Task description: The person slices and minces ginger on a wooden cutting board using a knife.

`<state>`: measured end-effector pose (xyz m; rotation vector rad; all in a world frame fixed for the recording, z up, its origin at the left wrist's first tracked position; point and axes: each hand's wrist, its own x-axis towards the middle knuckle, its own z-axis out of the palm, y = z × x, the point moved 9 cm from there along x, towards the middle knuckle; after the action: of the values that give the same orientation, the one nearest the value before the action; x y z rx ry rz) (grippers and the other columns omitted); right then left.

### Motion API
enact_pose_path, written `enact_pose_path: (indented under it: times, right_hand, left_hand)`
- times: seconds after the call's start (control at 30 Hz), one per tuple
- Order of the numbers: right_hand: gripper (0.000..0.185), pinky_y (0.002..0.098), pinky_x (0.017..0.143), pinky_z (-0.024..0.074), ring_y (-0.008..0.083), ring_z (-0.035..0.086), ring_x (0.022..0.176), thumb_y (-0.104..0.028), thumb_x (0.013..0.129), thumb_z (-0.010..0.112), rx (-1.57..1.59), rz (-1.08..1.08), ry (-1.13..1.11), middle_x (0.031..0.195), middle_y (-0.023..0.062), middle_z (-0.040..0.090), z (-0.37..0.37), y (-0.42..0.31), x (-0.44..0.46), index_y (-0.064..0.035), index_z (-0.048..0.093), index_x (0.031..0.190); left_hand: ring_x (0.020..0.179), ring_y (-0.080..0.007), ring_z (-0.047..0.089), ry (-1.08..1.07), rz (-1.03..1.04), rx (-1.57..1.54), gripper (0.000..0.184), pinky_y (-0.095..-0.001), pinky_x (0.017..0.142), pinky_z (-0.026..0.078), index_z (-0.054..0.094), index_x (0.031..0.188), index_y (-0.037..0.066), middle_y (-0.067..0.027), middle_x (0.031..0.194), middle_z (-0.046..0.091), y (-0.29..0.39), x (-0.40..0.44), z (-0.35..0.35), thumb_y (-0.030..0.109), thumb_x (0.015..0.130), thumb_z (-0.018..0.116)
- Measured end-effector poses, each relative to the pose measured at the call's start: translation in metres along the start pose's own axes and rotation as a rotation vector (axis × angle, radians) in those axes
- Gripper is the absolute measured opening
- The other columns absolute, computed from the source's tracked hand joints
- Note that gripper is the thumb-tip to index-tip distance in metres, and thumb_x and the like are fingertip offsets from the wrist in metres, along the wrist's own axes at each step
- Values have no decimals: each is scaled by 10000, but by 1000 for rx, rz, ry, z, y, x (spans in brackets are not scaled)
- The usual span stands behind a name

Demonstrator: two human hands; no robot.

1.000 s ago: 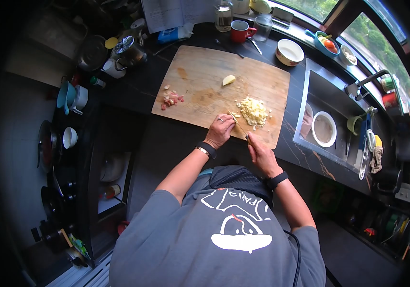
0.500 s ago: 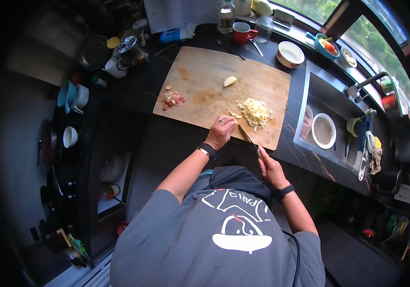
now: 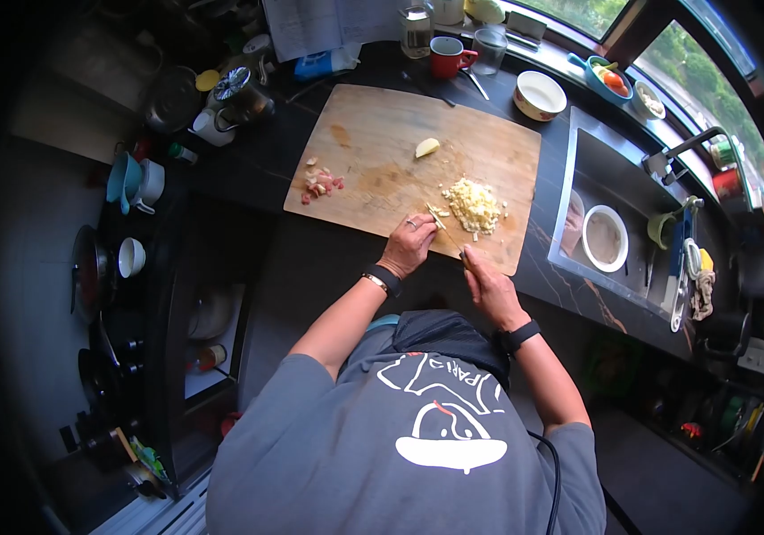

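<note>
On the wooden cutting board [image 3: 382, 134], my left hand [image 3: 408, 245] is closed near the front edge, its fingertips pinching a pale yellow vegetable piece that they mostly hide. My right hand [image 3: 491, 287] is wrapped around the handle of a knife [image 3: 450, 234], whose thin blade reaches up and left to those fingertips. Small cut bits lie beside the blade. Just beyond is a heap of diced pale yellow vegetable [image 3: 474, 207]. A larger pale yellow wedge [image 3: 427, 147] rests farther back on the board. Pinkish chopped pieces, perhaps meat [image 3: 320, 182], sit at the board's left side.
Right of the board is a sink [image 3: 591, 160] with a white bowl [image 3: 605, 239] in it. Behind the board stand a red mug [image 3: 446, 59], glass jars and a white bowl with a patterned side [image 3: 540, 95]. A metal pot [image 3: 243, 96] and cups are at the left.
My right hand and the knife have shifted up and left, closer to my left hand. My left hand stays in nearly the same place.
</note>
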<state>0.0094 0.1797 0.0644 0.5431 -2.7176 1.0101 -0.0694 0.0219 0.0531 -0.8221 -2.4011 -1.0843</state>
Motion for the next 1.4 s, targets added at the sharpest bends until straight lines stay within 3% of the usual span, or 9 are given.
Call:
enact_pose_path:
  times: [0.07,0.23,0.5,0.57,0.6,0.67,0.73,0.97,1.4]
  right_hand:
    - [560,473,695,549,384,676,829,-174,969,585,-45,89,-105,1005,213,680,16,13,-2,-165,382,1491]
    - [553,474,685,544,389,676,803,-182,975,575,-22,123,-125,996,218,680,27,12,12,-165,376,1492]
    - [553,467,684,539,387,681,808,-159,967,594,76,117,-41,969,202,683,17,22,-16,-159,397,1484]
    - [538,441,709,546,373,687,829,-127,961,599,3,318,-292,983,207,683,21,35,-37,-138,428,1471]
    - [538,441,709,546,373,687,829,-127,961,599,0,317,-291,983,207,683,17,34,-42,-138,428,1471]
    - [507,417,738,550,368,688,847,-100,957,595,171,181,-76,986,208,685,-6,20,-40,-111,466,1447]
    - [484,401,764,550,371,687,868,-89,954,593,216,305,-148,999,215,683,-13,17,-36,-91,492,1427]
    - [535,464,686,543,393,668,792,-153,962,598,64,115,-40,911,216,669,-1,6,-12,-149,429,1469]
    - [554,482,666,545,411,670,772,-186,970,587,5,121,-90,928,227,670,20,14,-3,-178,388,1487]
  left_hand:
    - [943,-305,647,9,17,5,144,-381,841,532,661,925,34,-107,995,667,1,1,-1,1,802,727]
    - [943,-303,644,19,6,-6,146,-382,848,530,659,921,34,-106,996,667,2,1,-3,1,798,731]
    - [961,-305,644,1,13,-11,154,-383,864,527,664,939,35,-108,1006,669,1,1,-4,1,803,728]
    - [967,-306,643,-3,9,-19,159,-383,869,526,665,948,35,-110,1012,669,3,1,-3,-1,806,725]
    - [975,-308,642,-13,9,-20,165,-383,874,525,664,957,34,-114,1022,668,3,2,-3,1,807,725]
    - [984,-310,640,-20,11,-19,171,-383,878,523,663,966,32,-118,1031,668,2,2,-6,3,809,724]
    - [1000,-307,638,-74,16,-85,183,-385,887,521,658,979,26,-122,1047,667,4,4,-8,8,809,724]
    - [988,-302,643,-148,59,-129,202,-377,882,520,654,977,32,-118,1042,667,-5,5,-5,15,794,736]
    - [995,-311,641,-87,54,-88,190,-380,881,521,653,969,35,-118,1035,664,-2,3,-5,13,801,740]
